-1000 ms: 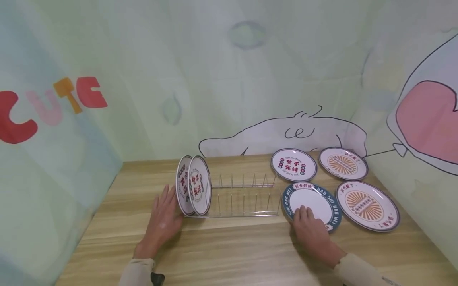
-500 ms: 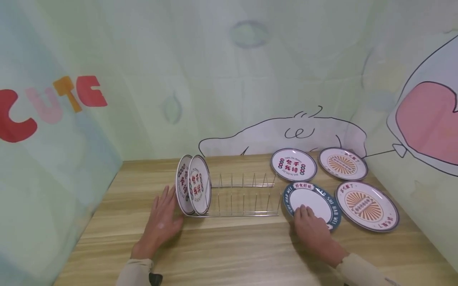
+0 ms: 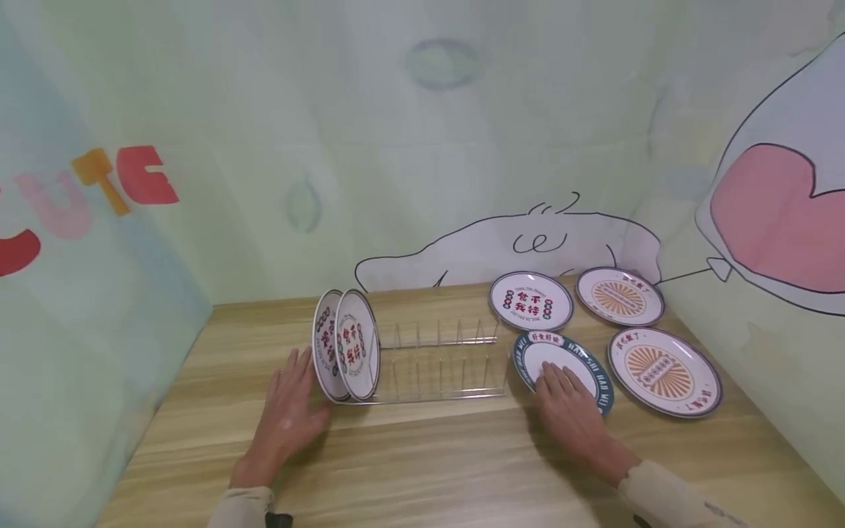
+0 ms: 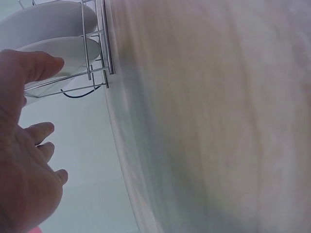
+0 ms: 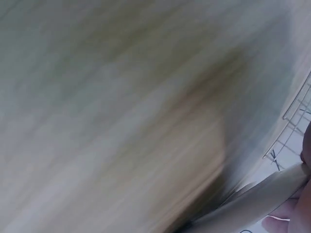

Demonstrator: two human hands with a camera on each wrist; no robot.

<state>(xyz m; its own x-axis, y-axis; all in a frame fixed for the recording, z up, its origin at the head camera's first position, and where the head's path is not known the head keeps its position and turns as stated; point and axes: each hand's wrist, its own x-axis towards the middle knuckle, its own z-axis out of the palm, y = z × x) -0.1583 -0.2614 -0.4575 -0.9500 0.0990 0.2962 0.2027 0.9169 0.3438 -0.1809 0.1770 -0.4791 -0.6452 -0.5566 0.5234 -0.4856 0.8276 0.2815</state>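
Observation:
My right hand [image 3: 573, 414] pinches the near left rim of a blue-rimmed plate [image 3: 577, 359], fingers over its white face. In the right wrist view this plate [image 5: 252, 204] shows edge-on between thumb and fingers, slightly tilted off the table. My left hand [image 3: 285, 407] lies with loosely straight fingers at the left end of a wire plate rack [image 3: 439, 396]. Its thumb [image 4: 46, 65] is close to the rack's end wires; I cannot tell whether it touches them. Two white plates with red lettering, an outer one [image 3: 325, 352] and an inner one [image 3: 361, 367], stand upright in the rack's leftmost slots.
Flat on the wooden table [image 3: 409, 469], to the right of the rack, lie a red-lettered plate [image 3: 531, 282] and two plates with orange sunburst prints, one at the back [image 3: 619, 297] and one nearer [image 3: 663, 374]. Printed cloth walls [image 3: 436, 147] close off the back and sides.
The head view has turned slightly right, so everything shifts left. The blue-rimmed plate's near edge appears a little raised in my right hand. My left hand stays beside the rack.

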